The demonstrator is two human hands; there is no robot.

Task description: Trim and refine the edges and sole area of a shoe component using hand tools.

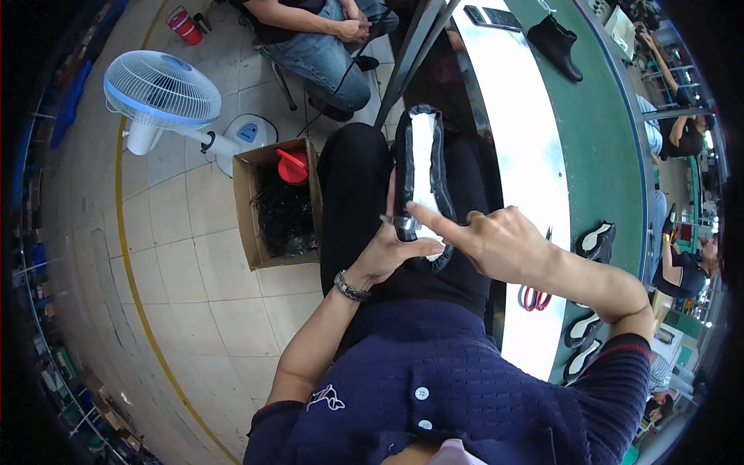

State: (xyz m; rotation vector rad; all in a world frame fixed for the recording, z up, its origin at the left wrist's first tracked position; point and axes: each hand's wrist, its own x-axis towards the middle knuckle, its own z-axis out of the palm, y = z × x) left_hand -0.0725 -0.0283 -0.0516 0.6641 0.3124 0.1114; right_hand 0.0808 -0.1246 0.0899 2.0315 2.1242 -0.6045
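A black slip-on shoe with white insole is gripped by the left hand; the right hand, holding nothing, is pressed on the insole, seemingly mid-fitting.

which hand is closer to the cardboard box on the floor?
Left. The left hand grips the black shoe over the lap, beside the cardboard box. The right hand is on the shoe's far side, toward the green conveyor.

The shoe lies on the person's lap. A box sits on the floor to the left, with a fan behind it. The counter is on the right.
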